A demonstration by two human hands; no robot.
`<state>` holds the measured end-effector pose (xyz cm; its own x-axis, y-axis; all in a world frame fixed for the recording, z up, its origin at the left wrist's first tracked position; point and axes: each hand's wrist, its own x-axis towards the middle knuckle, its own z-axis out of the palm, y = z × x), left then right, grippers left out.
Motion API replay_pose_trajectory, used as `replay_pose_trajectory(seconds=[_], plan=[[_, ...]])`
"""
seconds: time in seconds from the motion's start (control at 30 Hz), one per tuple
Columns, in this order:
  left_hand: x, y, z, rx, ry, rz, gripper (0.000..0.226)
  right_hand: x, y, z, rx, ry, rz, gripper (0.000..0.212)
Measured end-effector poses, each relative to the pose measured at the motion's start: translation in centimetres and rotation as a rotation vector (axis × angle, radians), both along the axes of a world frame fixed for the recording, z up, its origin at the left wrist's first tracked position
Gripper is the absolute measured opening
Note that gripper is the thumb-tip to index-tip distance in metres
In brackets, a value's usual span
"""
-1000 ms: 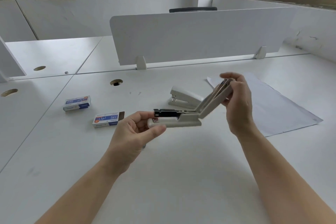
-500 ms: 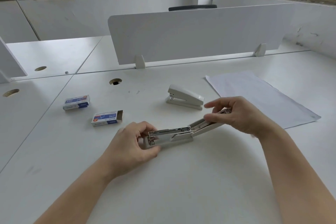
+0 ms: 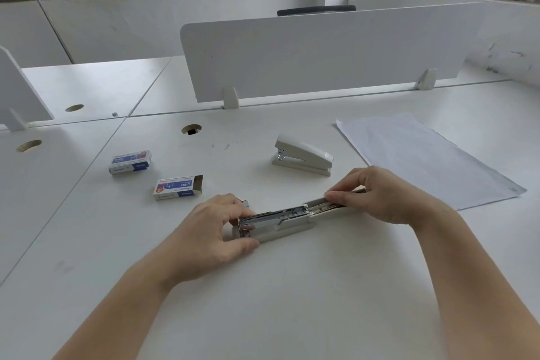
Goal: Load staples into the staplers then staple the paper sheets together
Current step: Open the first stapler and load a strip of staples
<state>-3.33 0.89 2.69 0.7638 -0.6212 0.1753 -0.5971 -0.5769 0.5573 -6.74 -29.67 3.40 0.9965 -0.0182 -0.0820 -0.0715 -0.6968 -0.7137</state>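
A white stapler (image 3: 287, 219) lies on the desk, swung fully open and almost flat, its metal staple channel facing up. My left hand (image 3: 216, 231) grips its front end. My right hand (image 3: 380, 196) presses down on the opened top cover at the right. A small strip of staples (image 3: 245, 202) shows just behind my left fingers. A second white stapler (image 3: 304, 158) stands closed farther back. The paper sheets (image 3: 423, 158) lie at the right. Two blue-and-white staple boxes sit at the left: one closed (image 3: 130, 161), one with its end flap open (image 3: 178, 187).
A white divider panel (image 3: 321, 52) stands along the back of the desk. Cable holes (image 3: 191, 129) are cut in the desk surface behind the boxes. A dark chair back (image 3: 315, 9) shows behind the divider.
The open stapler has come down from mid-air onto the desk. Its cover has swung from steeply raised to nearly flat under my right hand.
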Motion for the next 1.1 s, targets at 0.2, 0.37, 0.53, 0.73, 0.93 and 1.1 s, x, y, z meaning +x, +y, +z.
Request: replay_pose_trajectory(seconds=[0.2,0.37,0.53,0.73,0.93,1.1], plan=[[0.4,0.9,0.7,-0.033,0.120,-0.021,0.044,0.0,3.4,0.3,-0.176,-0.311,0.026,0.027],[2.7,2.7,0.6,-0.330,0.052,0.376,0.021,0.1,5.5,-0.4,-0.140,-0.310,0.087,0.020],[3.0,2.9,-0.9,-0.003,0.036,0.276,0.026,0.1,6.6,-0.4,-0.232,-0.251,0.134,0.019],[2.7,2.3,-0.8,0.108,-0.041,0.164,0.025,-0.1,6.7,-0.3,-0.199,-0.231,0.137,0.018],[2.9,2.0,-1.4,0.042,-0.071,0.176,0.019,-0.3,6.8,-0.1,-0.146,-0.204,0.127,0.017],[3.0,1.7,-1.4,0.029,-0.153,0.147,0.008,-0.1,6.4,-0.2,-0.129,-0.244,0.065,0.021]])
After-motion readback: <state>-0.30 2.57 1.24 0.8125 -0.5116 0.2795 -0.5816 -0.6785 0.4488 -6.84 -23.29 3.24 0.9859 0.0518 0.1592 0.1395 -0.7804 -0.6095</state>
